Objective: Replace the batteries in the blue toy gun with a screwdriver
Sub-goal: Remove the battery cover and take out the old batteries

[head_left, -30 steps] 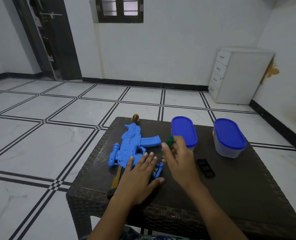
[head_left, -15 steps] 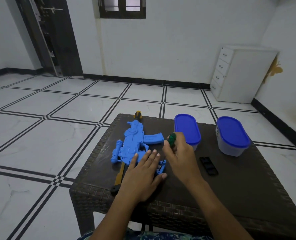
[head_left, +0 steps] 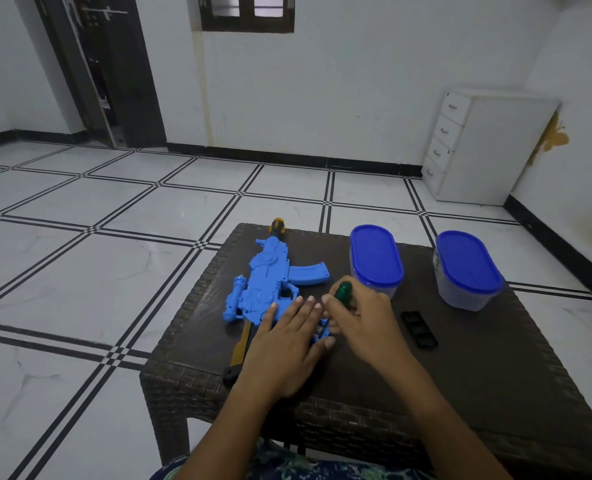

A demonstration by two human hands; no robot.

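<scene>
My left hand (head_left: 287, 344) lies flat, fingers straight, pinning the blue toy gun (head_left: 270, 282) on the tabletop's (head_left: 495, 358) left half. My right hand (head_left: 360, 317) grips the green-handled screwdriver (head_left: 343, 291) at the gun's grip. I should press straight down, turning slowly, lest the tip slip.
</scene>
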